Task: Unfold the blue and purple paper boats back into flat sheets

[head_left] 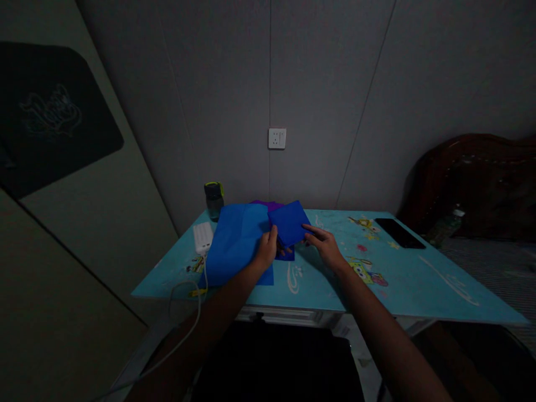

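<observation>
A folded dark blue square sheet [290, 223], paper or cloth, is held up tilted above the table between my two hands. My left hand [268, 248] grips its lower left edge, thumb in front and fingers underneath. At its right side, my right hand [324, 245] pinches the edge near the lower right corner, thumb below and fingers on top. Beneath and to the left lies a larger bright blue sheet [238, 240] with creases. A purple sheet [274, 206] shows partly behind the folded square, and most of it is hidden.
A white power bank [203, 237] with a cable [184, 340] running off the front edge lies on the left of the light blue table [318, 290]. Behind it stands a dark bottle [214, 201]. A black phone [400, 233] rests at the right; the wall is behind.
</observation>
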Available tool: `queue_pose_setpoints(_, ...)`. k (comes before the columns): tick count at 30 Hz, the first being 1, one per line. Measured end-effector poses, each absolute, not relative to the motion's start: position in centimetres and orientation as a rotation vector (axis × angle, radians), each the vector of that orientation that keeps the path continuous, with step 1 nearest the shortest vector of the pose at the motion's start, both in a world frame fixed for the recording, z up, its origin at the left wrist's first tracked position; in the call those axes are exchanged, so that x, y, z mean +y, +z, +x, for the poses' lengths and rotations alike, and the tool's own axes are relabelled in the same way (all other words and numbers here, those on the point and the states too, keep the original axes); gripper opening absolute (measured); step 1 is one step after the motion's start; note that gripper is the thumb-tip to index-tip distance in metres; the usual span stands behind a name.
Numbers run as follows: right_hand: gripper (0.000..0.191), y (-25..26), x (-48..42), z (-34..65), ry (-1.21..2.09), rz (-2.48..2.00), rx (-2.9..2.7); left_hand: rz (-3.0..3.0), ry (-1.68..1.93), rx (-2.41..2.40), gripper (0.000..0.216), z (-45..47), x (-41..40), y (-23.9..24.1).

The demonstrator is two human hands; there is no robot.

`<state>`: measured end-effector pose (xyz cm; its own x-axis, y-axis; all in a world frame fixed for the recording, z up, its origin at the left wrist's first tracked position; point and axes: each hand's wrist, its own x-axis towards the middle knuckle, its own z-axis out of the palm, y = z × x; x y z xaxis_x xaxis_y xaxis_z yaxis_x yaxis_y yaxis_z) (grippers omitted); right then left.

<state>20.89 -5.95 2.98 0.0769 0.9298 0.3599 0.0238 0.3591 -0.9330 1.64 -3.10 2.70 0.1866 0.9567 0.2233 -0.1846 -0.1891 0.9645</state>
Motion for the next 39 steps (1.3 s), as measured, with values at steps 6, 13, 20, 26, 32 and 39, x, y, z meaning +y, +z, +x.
queue_pose_setpoints(6, 0.044, 2.7, -5.1, 21.9, 1.017, -0.923, -1.146, 1.545, 1.436, 0.712, 0.044, -0.7, -0.7, 4.5)
queue_pose_setpoints(13, 0.044, 2.5, -5.1, 22.0, 1.101, -0.844, -1.144, 2.020, 1.345, 0.736, 0.037, -2.8, -0.2, 3.7)
queue_pose_setpoints(20, 0.048, 2.1, -4.7, 22.0, 1.002, -0.942, -1.257, 2.113, 1.251, 0.809, 0.037, -2.8, -0.6, 2.4)
queue_pose_setpoints(26, 0.050, 2.5, -5.2, 21.5, 0.960, -0.991, -1.351, 2.110, 1.261, 0.806, 0.037, -3.0, -0.1, 1.5)
queue_pose_setpoints(32, 0.050, 2.4, -5.3, 21.5, 0.993, -0.986, -1.362, 2.013, 1.307, 0.762, 0.036, -2.9, -0.2, 1.6)
queue_pose_setpoints(39, 0.045, 2.3, -5.5, 21.1, 0.978, -0.989, -1.435, 2.144, 1.172, 0.740, 0.041, -3.0, -0.9, 2.2)
